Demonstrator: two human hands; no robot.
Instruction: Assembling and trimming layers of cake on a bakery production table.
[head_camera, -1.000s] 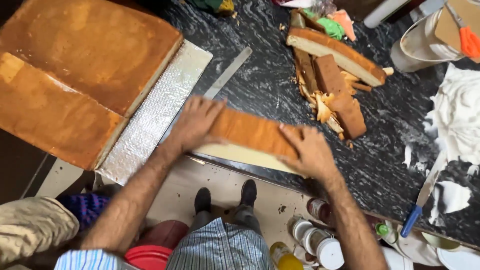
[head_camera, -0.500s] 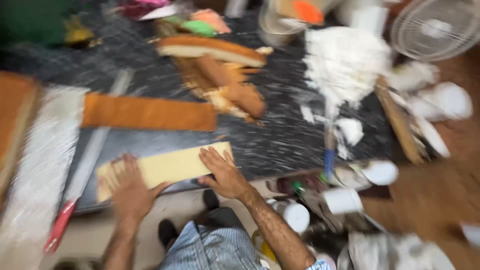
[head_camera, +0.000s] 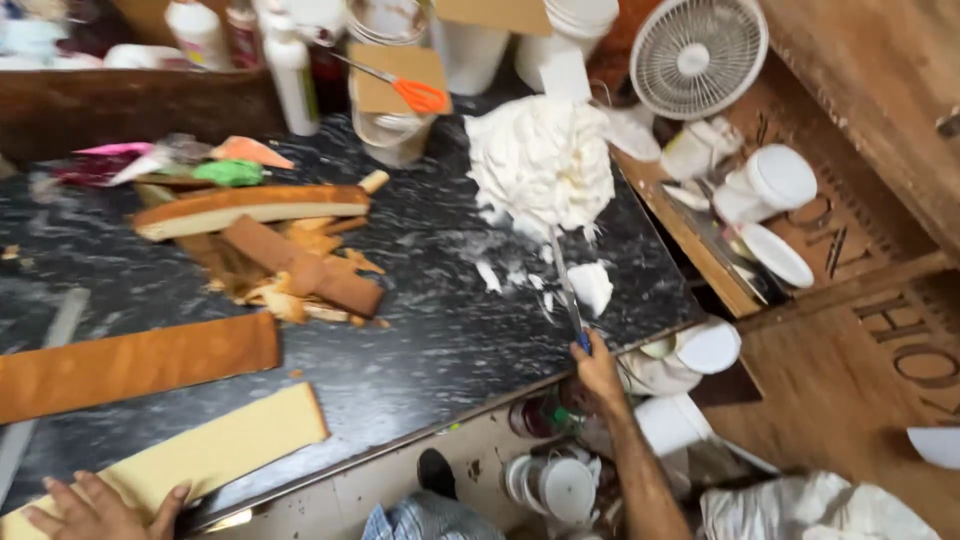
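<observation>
Both hands busy: left hand (head_camera: 95, 508) on pale cake slab (head_camera: 190, 455), right hand (head_camera: 598, 368) w/ spatula (head_camera: 565, 290) (blue handle).

Left hand (head_camera: 95, 508): cut off by bottom frame edge at the counter's near left corner; wrist not visible.
Pale cake slab (head_camera: 190, 455): near end hidden under that hand.
Brown cake strip (head_camera: 135, 365): runs out of frame at left edge.
Right hand (head_camera: 598, 368) at counter's near right edge: covers spatula (head_camera: 566, 290) handle; grip cannot be judged.
Back-edge bottles (head_camera: 290, 60): tops cropped.
</observation>
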